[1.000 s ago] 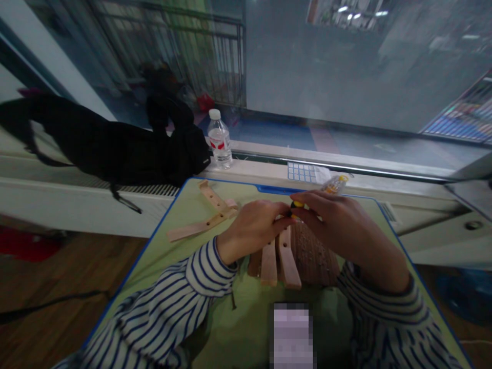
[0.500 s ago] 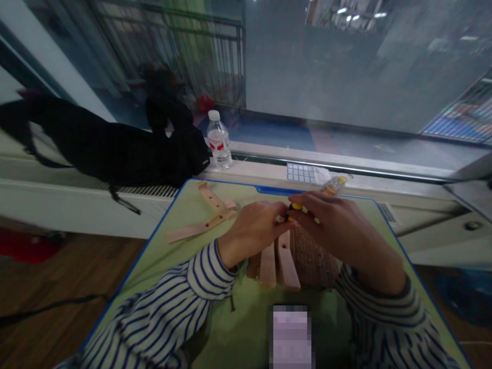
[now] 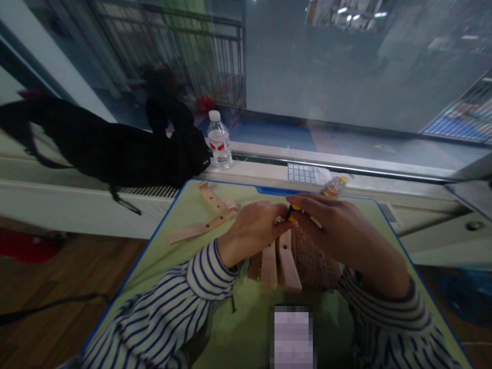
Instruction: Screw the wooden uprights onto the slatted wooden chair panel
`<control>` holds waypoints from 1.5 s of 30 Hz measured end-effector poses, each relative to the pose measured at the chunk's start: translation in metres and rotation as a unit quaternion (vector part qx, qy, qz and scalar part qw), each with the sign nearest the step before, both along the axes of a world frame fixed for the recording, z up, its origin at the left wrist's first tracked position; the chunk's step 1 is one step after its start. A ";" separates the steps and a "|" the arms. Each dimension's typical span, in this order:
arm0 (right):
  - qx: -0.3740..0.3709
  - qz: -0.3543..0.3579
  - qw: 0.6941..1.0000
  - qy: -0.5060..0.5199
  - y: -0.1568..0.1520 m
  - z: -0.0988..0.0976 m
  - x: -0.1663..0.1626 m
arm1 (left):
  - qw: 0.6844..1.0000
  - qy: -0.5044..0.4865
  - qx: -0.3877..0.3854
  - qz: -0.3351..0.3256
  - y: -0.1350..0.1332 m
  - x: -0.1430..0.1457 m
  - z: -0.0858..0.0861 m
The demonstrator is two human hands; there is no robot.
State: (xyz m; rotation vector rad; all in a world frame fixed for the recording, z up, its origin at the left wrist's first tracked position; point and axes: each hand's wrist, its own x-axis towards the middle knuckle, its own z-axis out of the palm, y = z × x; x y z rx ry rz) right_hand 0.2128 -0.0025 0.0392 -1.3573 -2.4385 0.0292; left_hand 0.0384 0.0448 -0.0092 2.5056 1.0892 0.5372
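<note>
Clock directions are taken from the point where the two hands meet. The right hand (image 3: pixel 342 225) is closed, thumb and fingers gripping a small yellow-and-black tool (image 3: pixel 295 208). The left hand (image 3: pixel 255 228) has its fingers bent, thumb and forefinger drawn in at the tool's lower part; exactly what they grip cannot be determined, the contact being hidden. Tool located directly above the upper ends of two wooden strips (image 3: pixel 290 274), which extend towards 6 o'clock, side by side, over a brown board (image 3: pixel 315 261). At 9 o'clock, a jointed wooden piece (image 3: pixel 216 222) with drilled holes lies flat on the green table (image 3: pixel 154 287). A thin dark item (image 3: pixel 233 303) lies at 7 o'clock, near the left cuff; too small to identify. A clear packet (image 3: pixel 333 187) is noted at 2 o'clock. A capped bottle (image 3: pixel 220 148) stands upright on the sill (image 3: pixel 257 169) at 10 o'clock, just beside a black bag (image 3: pixel 126 154)
</note>
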 end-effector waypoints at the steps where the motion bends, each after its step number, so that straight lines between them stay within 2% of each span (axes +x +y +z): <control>1: 0.000 -0.002 1.000 0.001 0.000 0.000 0.000 | 1.000 0.003 -0.001 0.000 0.000 0.000 0.000; 16: 0.020 -0.042 0.998 -0.034 0.001 -0.002 0.001 | 0.999 0.005 -0.012 -0.035 -0.003 0.000 0.003; 30: 0.004 -0.040 0.999 -0.025 0.001 0.000 0.002 | 1.000 0.010 0.015 0.017 -0.004 0.002 0.003; 45: 0.014 -0.021 1.000 -0.018 0.000 0.001 0.001 | 1.000 0.005 -0.015 -0.008 -0.004 0.001 0.005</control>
